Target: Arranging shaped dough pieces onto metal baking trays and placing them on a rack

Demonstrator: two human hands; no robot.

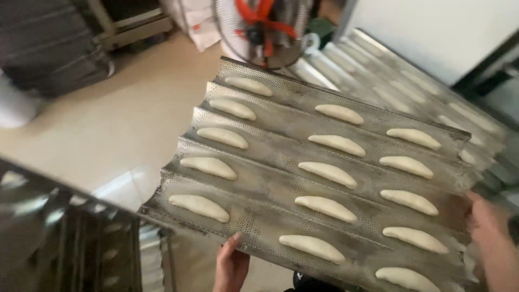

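I hold a perforated, corrugated metal baking tray (281,189) in the air, tilted across the view. Several pale, elongated pieces of raw dough (327,174) lie in its grooves in three columns. My left hand (231,266) grips the tray's near edge at the bottom centre, thumb on the rim. My right hand (493,238) holds the tray's right end at the lower right, blurred and partly cut off by the frame.
More corrugated trays with dough (411,86) lie beyond, at the upper right. A fan with red blades (265,30) stands at the top centre. A dark metal rack (70,238) fills the lower left. Beige floor (124,119) spreads on the left.
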